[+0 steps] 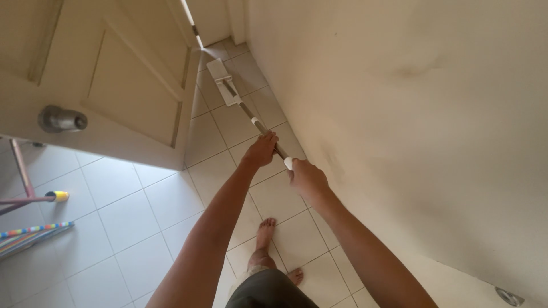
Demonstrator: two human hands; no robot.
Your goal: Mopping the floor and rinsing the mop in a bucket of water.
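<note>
A flat mop with a pale rectangular head (pixel 222 81) rests on the tiled floor in the narrow gap between the door and the wall. Its dark handle (pixel 246 112) runs back toward me. My left hand (pixel 261 150) grips the handle partway down. My right hand (pixel 306 178) closes around the handle's white top end, just behind the left hand. Both arms are stretched forward. My bare feet (pixel 265 230) stand on the tiles below.
An open cream panelled door (pixel 123 85) with a round metal knob (pixel 61 120) stands at the left. A cream wall (pixel 411 114) fills the right side. A striped, colourful object (pixel 31 234) and a thin frame with a yellow cap (pixel 57 196) sit at the far left.
</note>
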